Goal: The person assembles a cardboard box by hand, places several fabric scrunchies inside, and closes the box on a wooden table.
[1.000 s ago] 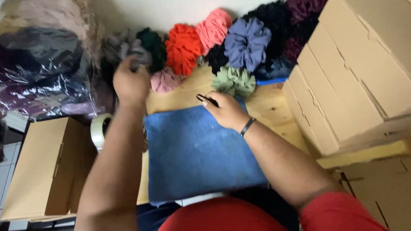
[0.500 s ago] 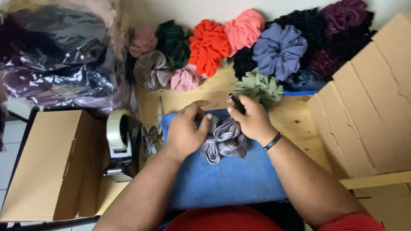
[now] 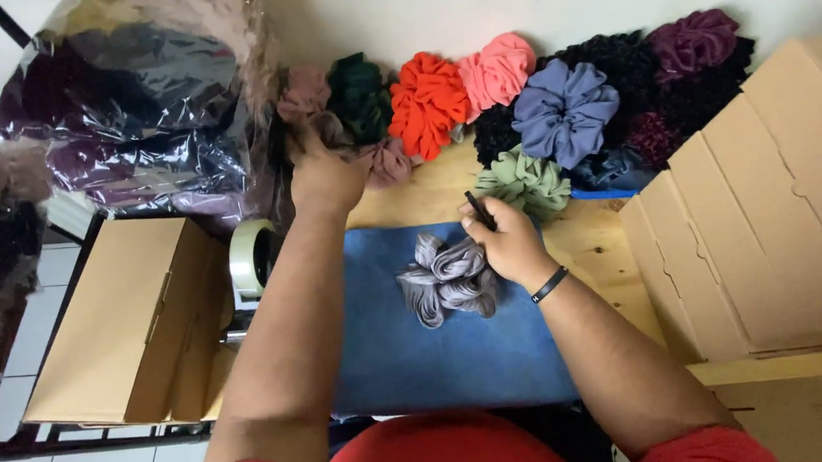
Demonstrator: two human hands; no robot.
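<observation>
- The grey gathered-fabric scrunchie (image 3: 449, 280) is lying on the blue cloth mat (image 3: 394, 363), touching your right hand (image 3: 505, 242).
- Your right hand is pinching 1 black pen (image 3: 479, 210); keep it clear of the fabric.
- Your left hand (image 3: 325, 174) is reaching into the mauve scrunchies (image 3: 302, 93); whether it is gripping one I cannot tell.

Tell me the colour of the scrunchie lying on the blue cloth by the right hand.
Grey scrunchie, seen in the head view, lying on the blue cloth.
</observation>
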